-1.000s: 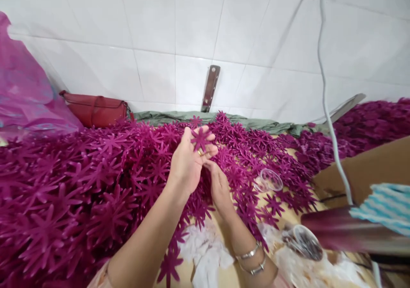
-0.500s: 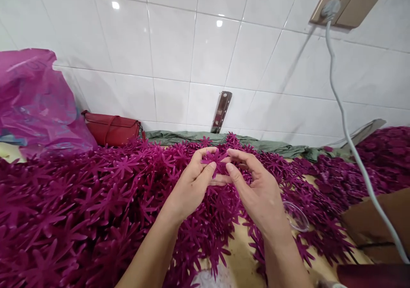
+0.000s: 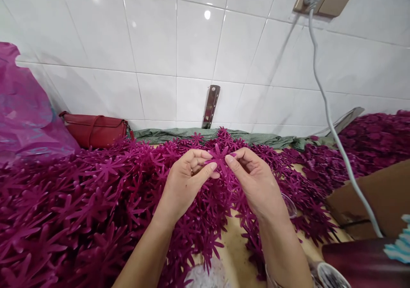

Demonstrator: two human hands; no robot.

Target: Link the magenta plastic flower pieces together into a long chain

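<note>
Between my two hands is a magenta flower-shaped piece (image 3: 219, 154) with long narrow petals. My left hand (image 3: 188, 172) pinches its left side between thumb and fingers. On the other side, my right hand (image 3: 253, 172) grips a petal with thumb and forefinger. Below and around both hands spreads a thick heap of similar magenta flower pieces (image 3: 105, 194), overlapping one another. A clear round plastic rim (image 3: 290, 206) lies partly hidden behind my right wrist.
A red bag (image 3: 96, 130) and a pink plastic bag (image 3: 28, 113) sit at the left by the tiled wall. A white cable (image 3: 333, 130) hangs from the wall socket down the right side, past a cardboard box (image 3: 374, 198). Magenta round pieces (image 3: 378, 134) pile up behind it.
My right hand has closed its thumb and forefinger on the flower piece, which now lies spread flat between both hands. The view has shifted slightly to the right.
</note>
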